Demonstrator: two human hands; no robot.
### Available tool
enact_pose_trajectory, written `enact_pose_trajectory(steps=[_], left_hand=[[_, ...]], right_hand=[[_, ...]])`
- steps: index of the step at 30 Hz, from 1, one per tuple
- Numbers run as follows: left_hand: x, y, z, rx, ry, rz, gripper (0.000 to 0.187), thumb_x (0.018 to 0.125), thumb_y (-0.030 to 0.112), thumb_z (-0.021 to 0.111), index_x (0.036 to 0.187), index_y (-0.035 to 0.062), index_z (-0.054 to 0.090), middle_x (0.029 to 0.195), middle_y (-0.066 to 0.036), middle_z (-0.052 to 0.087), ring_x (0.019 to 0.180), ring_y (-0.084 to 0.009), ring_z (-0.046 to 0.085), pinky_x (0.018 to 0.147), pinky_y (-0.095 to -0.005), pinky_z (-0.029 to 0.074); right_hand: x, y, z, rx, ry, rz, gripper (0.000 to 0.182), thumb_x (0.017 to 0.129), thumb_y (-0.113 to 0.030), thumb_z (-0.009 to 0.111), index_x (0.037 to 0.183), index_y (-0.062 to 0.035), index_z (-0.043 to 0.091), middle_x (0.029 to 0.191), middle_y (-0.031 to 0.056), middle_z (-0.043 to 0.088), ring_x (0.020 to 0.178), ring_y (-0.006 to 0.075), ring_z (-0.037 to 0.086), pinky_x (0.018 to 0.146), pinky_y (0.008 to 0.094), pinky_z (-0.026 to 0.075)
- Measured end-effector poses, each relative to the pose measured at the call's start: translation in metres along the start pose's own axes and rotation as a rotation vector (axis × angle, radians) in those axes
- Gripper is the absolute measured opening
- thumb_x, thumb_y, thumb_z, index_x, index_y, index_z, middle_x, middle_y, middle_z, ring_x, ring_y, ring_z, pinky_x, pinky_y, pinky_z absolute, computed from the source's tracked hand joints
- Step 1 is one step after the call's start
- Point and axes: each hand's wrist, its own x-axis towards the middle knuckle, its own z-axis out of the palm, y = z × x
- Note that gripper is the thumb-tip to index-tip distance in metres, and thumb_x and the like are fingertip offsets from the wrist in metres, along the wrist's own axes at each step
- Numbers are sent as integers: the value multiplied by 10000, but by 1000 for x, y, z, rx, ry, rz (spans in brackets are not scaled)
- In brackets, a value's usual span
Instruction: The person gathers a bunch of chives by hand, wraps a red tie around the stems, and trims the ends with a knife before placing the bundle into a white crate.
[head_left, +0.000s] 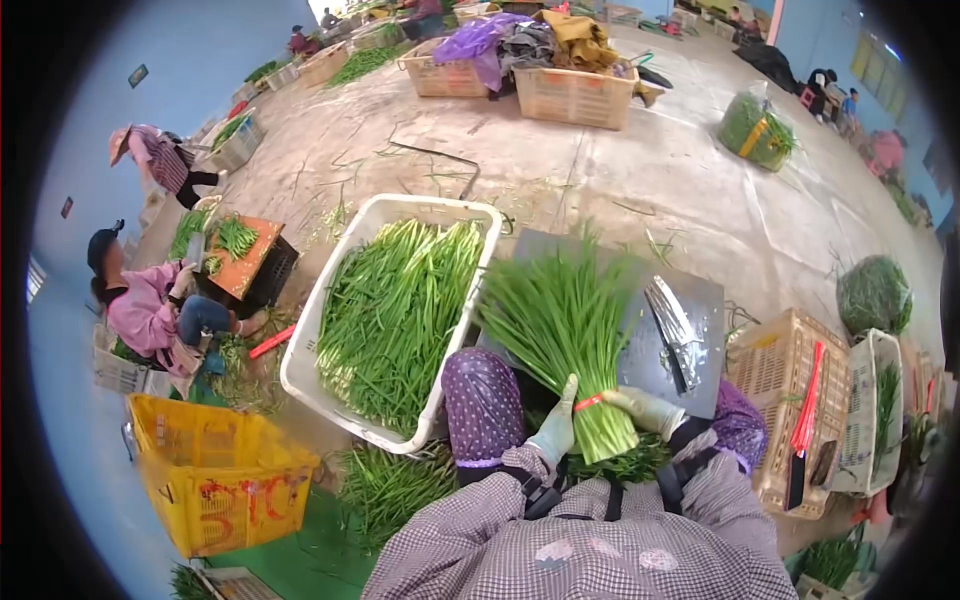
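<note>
Between my gloved hands is a thick bunch of garlic chives [565,325], its leaves fanning away from me and its pale cut ends toward me. A red band [588,402] runs around the bunch near those ends. My left hand [555,432] grips the left side, thumb up against the stalks. On the right side, my right hand [645,410] closes on the bunch at the band; some of its fingers are hidden. Beyond the bunch lies a dark board [690,290] with a wide-bladed knife [675,330] on it.
A white crate [290,365] full of chives stands to the left, near a yellow crate [225,460]. Red bands [808,400] lie on the tan crate [765,390] at right. A person in pink [145,315] sits at far left. More chives [395,490] lie by my legs.
</note>
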Motion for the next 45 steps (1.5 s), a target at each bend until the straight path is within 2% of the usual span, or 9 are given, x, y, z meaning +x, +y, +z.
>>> enact_pose_trajectory(steps=[8,20,25,29,31,34,36,40,45], left_hand=[[0,-41,-25,-372,-84,-165,786,1021,679,476,1465,32,524,1350,-127,645,1150,-225,666,1049,-366,522],[-6,-36,-9,-220,110,-7,502,959,246,773,1379,60,572,1198,-56,694,1009,-183,690,866,-349,582],[-8,-37,-8,-149,170,-53,529,957,181,769,1389,38,500,1210,-85,678,1008,-201,681,861,-359,582],[-8,-45,-12,-122,139,-36,516,952,158,769,1377,31,505,1213,-79,679,1028,-202,677,881,-351,573],[-9,-44,-15,-108,130,-27,524,949,146,770,1385,22,506,1246,-85,675,1061,-209,670,922,-354,558],[-11,-40,-15,-88,127,-48,536,952,143,765,1399,16,500,1274,-92,668,1088,-209,662,951,-358,547],[-11,-37,-16,-85,119,-31,550,950,143,767,1409,15,491,1281,-95,664,1102,-209,656,958,-356,542],[-10,-39,-15,-90,139,-67,563,938,145,780,1404,15,491,1275,-95,667,1095,-208,660,953,-352,545],[-4,-51,-13,-29,153,19,544,936,143,784,1389,28,506,1259,-83,671,1095,-197,654,963,-343,534]], right_hand=[[-20,2,42,-821,473,-149,723,939,-667,605,1178,6,719,1129,303,691,1073,460,643,952,488,510],[30,-82,50,-1115,797,-732,309,865,-227,766,1131,-73,731,1065,137,669,956,333,666,840,431,554],[123,-86,61,-1399,683,-251,348,829,-325,778,1078,-84,749,999,157,714,915,378,702,837,477,565],[180,-71,22,-1152,526,163,424,825,-401,695,1010,-28,778,1072,233,746,1015,404,719,913,462,568],[195,-76,-6,-1065,611,37,480,798,-429,723,1020,-7,775,1019,236,752,982,422,725,892,463,576],[184,-138,-37,-436,529,-435,183,977,-201,611,855,-148,736,658,28,656,620,106,631,565,306,478],[147,-173,-34,466,582,-855,245,1030,-333,633,1121,-117,705,984,-21,704,985,102,635,877,288,494],[77,-200,-16,59,907,-906,290,1031,-341,646,1133,-80,721,1104,57,739,1001,176,695,899,374,556],[104,-109,13,-987,720,-252,331,915,-405,731,988,-83,718,965,151,743,906,333,716,819,427,560]])
